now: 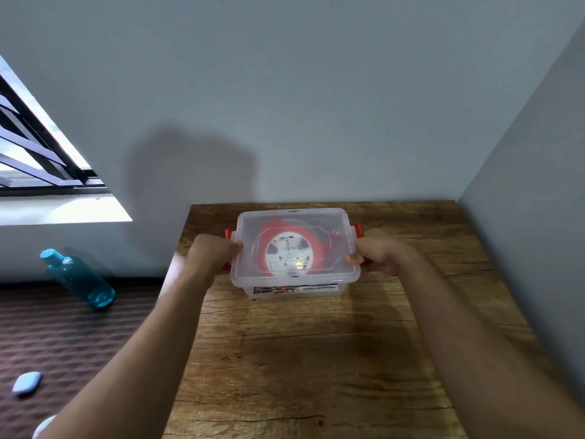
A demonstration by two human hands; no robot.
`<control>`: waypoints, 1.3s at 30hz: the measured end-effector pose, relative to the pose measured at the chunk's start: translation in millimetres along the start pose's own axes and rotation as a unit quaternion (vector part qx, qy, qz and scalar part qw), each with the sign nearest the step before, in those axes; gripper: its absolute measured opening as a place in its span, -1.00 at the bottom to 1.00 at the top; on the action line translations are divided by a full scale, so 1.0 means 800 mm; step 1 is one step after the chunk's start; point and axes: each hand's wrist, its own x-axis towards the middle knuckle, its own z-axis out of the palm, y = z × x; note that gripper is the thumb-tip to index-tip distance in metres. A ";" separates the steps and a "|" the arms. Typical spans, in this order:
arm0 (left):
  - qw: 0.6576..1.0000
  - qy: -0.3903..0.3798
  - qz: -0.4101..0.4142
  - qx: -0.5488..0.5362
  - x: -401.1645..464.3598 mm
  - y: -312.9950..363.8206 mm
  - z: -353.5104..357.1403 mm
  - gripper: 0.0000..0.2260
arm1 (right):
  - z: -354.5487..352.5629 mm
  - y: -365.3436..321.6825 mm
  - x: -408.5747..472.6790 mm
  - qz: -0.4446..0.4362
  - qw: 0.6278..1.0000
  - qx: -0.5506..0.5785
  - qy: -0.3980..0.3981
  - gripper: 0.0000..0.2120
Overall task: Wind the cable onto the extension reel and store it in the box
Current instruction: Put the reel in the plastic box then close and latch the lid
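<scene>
You have the box (294, 280) squared up at the far end of the counter (316, 359), close to the back wall, and a hand at each short end — a sensible hold, since the red latches (228, 233) sit on those ends and pressing both sides at once keeps the lid (294, 218) level. Your left hand (212, 251) is a closed grip curled over the left rim, covering most of that latch; your right hand (378, 251) is closed the same way on the right rim, thumb on the lid's near right corner. Whether the latches are snapped home I cannot tell, because your fingers hide them. Through the clear lid the extension reel (289, 251) lies flat inside, its red flange and pale round face turned up and filling most of the box; the cable itself is not clear enough to pick out, though nothing trails outside the walls. By my reading the winding and stowing are done and only the closing is left — press evenly so the lid seats all round. Off the counter, a blue bottle (79, 277) stands on the floor to the left.
</scene>
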 end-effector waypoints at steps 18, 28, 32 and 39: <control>0.971 0.090 0.111 0.193 -0.008 -0.006 0.018 -0.77 | 0.047 -0.017 -0.017 -0.029 0.950 -0.258 0.174 -0.74; 0.933 0.170 0.207 0.242 -0.028 -0.036 0.046 -0.75 | 0.048 -0.012 -0.024 -0.042 0.935 -0.313 0.162 -0.72; 0.942 0.166 0.213 0.198 -0.032 -0.043 0.050 -0.64 | 0.059 0.016 -0.026 -0.107 0.911 -0.372 0.144 -0.30; 0.884 0.119 0.304 0.335 -0.036 -0.040 0.048 -0.49 | 0.072 0.026 -0.024 -0.252 0.801 -0.523 0.144 -0.40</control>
